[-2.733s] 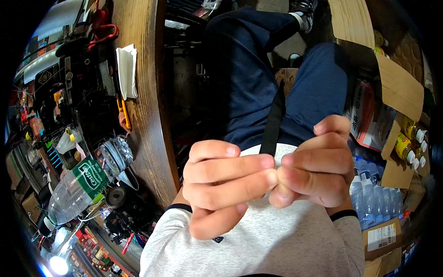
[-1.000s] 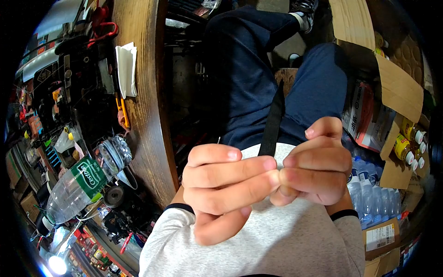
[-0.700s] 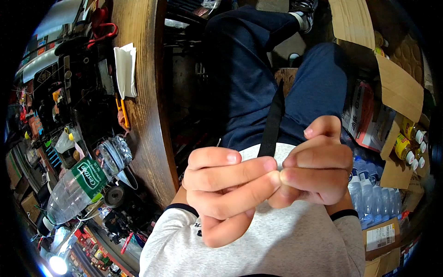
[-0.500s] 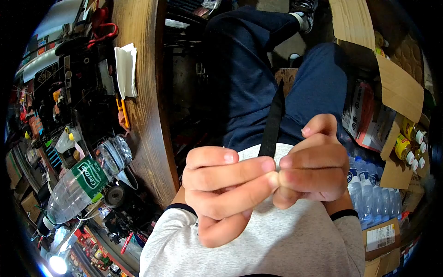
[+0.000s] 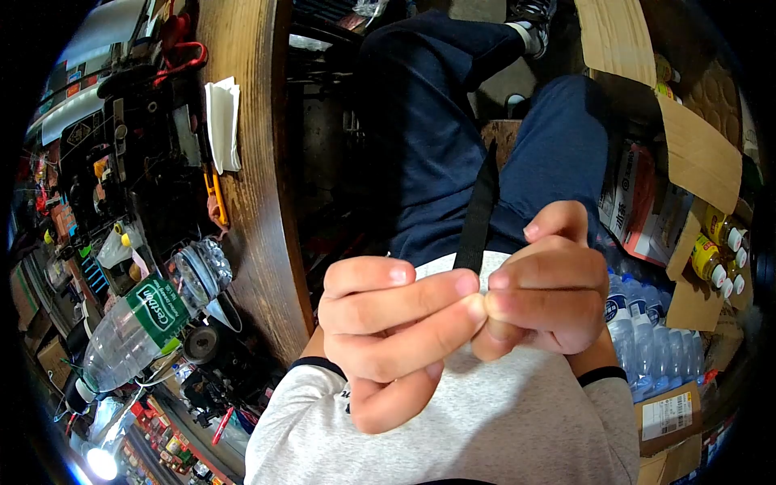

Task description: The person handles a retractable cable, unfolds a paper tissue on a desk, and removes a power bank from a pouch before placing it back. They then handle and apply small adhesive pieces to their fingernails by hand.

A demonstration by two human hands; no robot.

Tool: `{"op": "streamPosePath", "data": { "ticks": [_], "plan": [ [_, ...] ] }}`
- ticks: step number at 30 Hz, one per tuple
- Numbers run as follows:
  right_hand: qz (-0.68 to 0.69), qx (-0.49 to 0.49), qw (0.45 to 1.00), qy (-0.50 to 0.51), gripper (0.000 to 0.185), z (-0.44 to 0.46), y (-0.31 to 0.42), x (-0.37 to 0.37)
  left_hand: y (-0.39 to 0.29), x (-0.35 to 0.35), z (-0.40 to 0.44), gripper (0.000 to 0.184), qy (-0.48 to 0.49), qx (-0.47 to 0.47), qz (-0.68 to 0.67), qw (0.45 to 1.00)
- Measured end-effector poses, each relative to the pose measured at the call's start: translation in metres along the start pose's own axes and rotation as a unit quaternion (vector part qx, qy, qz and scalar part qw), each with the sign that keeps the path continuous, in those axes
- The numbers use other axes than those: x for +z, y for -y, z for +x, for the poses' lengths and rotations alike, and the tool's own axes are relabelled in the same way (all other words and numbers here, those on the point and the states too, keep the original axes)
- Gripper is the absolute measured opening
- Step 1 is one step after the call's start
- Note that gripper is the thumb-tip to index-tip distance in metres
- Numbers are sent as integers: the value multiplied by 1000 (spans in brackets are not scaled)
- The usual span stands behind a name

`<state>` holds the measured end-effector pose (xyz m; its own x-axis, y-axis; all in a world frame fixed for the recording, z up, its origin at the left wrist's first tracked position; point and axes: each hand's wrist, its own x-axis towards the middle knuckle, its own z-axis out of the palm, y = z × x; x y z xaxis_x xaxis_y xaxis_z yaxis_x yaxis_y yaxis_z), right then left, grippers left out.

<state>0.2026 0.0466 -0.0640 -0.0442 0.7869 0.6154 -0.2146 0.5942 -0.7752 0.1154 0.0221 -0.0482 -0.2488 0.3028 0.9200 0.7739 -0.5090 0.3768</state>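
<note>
My left hand (image 5: pixel 388 335) and my right hand (image 5: pixel 550 291) meet fingertip to fingertip in front of the grey shirt (image 5: pixel 517 420). Both are closed in a pinch, thumb and fingers pressed together. Whatever lies between the fingertips is hidden or too small to make out. A flat black strap (image 5: pixel 477 214) runs from between the trouser legs (image 5: pixel 550 153) down to the hands, and its near end disappears behind my left fingers. Whether the fingers grip the strap cannot be seen.
Left, a wooden table edge (image 5: pixel 246 121) carries folded white paper (image 5: pixel 223 125) and an orange-handled tool (image 5: pixel 216 198). A plastic bottle (image 5: pixel 133 327) lies by black machinery (image 5: pixel 89 137). Right are an open cardboard box (image 5: pixel 699 153), yellow-labelled bottles (image 5: pixel 709 259) and wrapped water bottles (image 5: pixel 655 347).
Both hands have shifted very slightly to the left, still pinched together. The right fingertips have turned a little. The strap hangs almost as before.
</note>
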Motion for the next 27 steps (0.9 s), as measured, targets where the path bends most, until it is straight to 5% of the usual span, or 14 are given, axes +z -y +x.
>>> {"op": "streamPosePath", "data": {
  "ticks": [5, 7, 10, 14, 17, 26, 27],
  "plan": [
    [-28, -4, 999, -15, 13, -3, 0, 0, -6, 9, -1, 37, -26, -12, 80, 996],
    [-73, -40, 995, 57, 15, -8, -2, -8, -6, 9, 0, 38, -15, -22, 74, 997],
    [-98, -68, 993, 9, 14, -10, -4, -1, -4, 7, -1, 40, -11, -17, 39, 999],
    [-72, -37, 996, 30, 9, -1, 2, -1, -5, 1, 0, 40, -2, -21, 29, 999],
    [-80, -1, 997, 10, 10, -2, 5, 3, -11, -10, -3, 36, 91, -62, 15, 994],
    [-65, -25, 995, 67, 11, 4, -1, -7, -7, -15, -1, 39, 132, -72, 4, 989],
    [-57, -18, 996, 65, 12, 4, -1, -7, -2, -10, -3, 35, 78, -44, -21, 996]
  ]
}}
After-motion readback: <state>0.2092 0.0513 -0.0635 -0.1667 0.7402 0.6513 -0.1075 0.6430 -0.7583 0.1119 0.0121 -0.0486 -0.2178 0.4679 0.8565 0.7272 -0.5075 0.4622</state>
